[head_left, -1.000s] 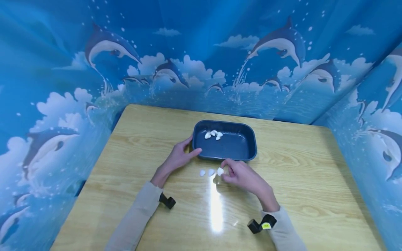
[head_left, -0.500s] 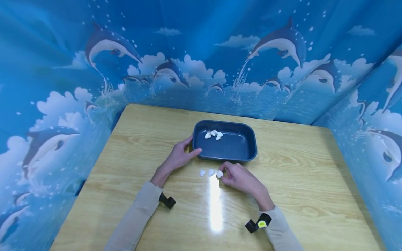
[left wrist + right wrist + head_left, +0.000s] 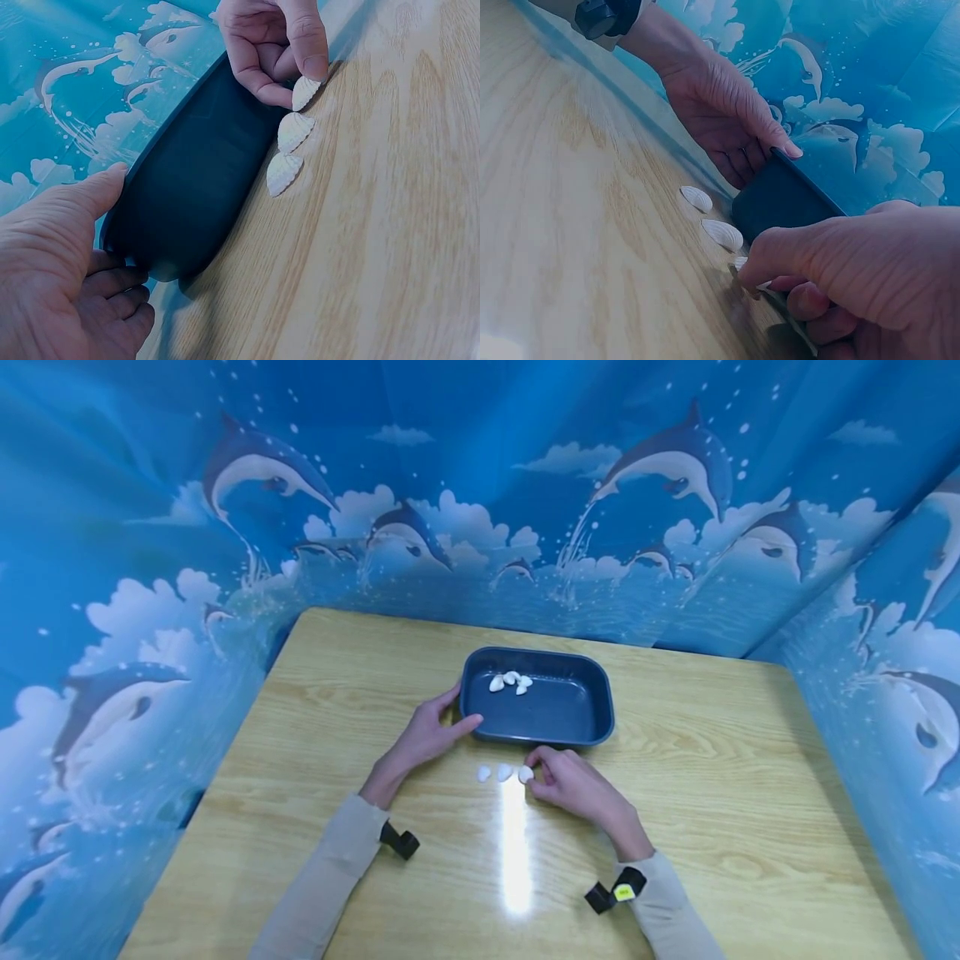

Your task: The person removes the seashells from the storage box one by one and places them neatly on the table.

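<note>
A dark blue rectangular basin (image 3: pixel 555 714) rests on the table. My left hand (image 3: pixel 426 735) holds its left end, thumb over the rim and fingers against the outer wall. In front of it, a white ribbed seashell (image 3: pixel 526 773) is pinched between thumb and index finger of my right hand (image 3: pixel 577 783), low at the right end of a short row. The row's other seashells are a middle one (image 3: pixel 295 132) and a left one (image 3: pixel 284 174), lying on the wood. In the right wrist view, my right fingers mostly cover the pinched shell.
Several white shells (image 3: pixel 497 683) lie inside the basin toward its back left. The wood-grain table (image 3: pixel 712 793) carries a bright light reflection in front of the shell row. A blue dolphin-print curtain (image 3: pixel 480 485) hangs behind the table and along its sides.
My right hand has come slightly toward the body and lowered the pinched seashell, turning it into line with the other two. My left hand stays at the basin.
</note>
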The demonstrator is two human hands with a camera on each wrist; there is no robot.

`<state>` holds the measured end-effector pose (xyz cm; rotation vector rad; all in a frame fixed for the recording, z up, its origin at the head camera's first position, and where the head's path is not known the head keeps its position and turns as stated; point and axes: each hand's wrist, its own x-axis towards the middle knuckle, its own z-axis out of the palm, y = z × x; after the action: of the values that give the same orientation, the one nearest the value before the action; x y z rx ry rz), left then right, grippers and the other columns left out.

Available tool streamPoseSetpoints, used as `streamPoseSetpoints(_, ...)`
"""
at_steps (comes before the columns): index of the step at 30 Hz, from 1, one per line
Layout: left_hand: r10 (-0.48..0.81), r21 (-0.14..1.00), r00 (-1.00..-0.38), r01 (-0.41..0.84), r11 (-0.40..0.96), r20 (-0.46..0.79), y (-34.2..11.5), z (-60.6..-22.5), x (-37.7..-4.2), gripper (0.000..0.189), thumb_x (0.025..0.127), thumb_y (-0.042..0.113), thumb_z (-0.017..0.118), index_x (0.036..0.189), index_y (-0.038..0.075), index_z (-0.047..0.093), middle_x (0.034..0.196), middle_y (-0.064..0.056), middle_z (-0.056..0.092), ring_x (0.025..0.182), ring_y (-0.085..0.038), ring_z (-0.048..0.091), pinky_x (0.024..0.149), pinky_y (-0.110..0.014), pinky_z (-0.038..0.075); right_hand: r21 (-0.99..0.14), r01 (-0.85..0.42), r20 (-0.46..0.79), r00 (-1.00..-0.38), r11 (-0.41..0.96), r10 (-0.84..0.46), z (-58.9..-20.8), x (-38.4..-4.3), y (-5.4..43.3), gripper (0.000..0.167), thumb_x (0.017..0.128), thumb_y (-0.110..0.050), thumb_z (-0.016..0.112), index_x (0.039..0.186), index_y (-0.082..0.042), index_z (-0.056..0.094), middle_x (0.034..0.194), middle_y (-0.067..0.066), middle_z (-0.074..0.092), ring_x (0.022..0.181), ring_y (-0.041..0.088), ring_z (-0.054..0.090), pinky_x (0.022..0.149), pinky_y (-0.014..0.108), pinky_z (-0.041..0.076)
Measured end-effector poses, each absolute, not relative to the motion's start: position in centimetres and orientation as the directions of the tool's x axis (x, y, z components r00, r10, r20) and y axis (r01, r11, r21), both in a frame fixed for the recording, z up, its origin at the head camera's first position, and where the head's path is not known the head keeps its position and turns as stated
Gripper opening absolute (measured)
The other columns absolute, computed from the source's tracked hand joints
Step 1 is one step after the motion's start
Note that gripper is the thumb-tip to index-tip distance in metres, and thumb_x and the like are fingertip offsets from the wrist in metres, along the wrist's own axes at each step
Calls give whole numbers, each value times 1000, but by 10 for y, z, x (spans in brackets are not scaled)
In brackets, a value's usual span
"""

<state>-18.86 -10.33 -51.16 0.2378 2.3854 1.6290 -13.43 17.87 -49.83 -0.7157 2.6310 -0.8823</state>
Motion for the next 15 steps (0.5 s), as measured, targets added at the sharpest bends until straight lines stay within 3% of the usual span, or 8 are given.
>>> streamPoseSetpoints(15, 260, 924, -957, -19, 381, -127, -102, -512, -189, 81, 100, 41, 72, 164, 12, 31, 171, -7, 28, 159, -27, 19, 129, -48, 20, -614, -362, -108, -842, 701, -529, -499, -134, 176, 20, 95, -17, 73, 112, -6, 69, 69, -8, 52, 60, 5, 48, 53, 22, 40)
